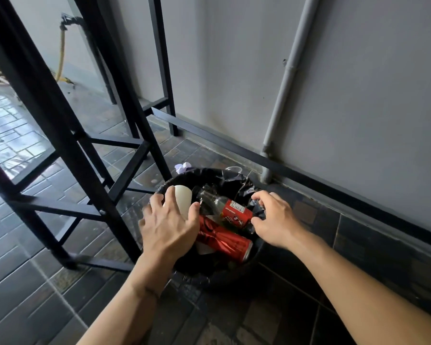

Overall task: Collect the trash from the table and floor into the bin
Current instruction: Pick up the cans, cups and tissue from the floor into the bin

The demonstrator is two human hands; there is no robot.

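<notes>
A round bin (210, 266) lined with a black bag stands on the tiled floor by the wall. Inside lie a red soda can (225, 239) and a clear plastic bottle (230, 210) with a red label. My left hand (171, 224) grips a white paper cup (183, 197) over the bin's left side. My right hand (275, 220) is at the bin's right rim, fingers curled around the bottle's base end. A crumpled white paper (182, 168) lies on the floor just behind the bin.
Black metal stool and table frames (67, 135) stand close on the left, one leg touching the bin's side. A grey pipe (281, 100) runs down the wall behind. A clear plastic piece (234, 168) shows behind the bin. A yellow hose (61, 58) lies far left.
</notes>
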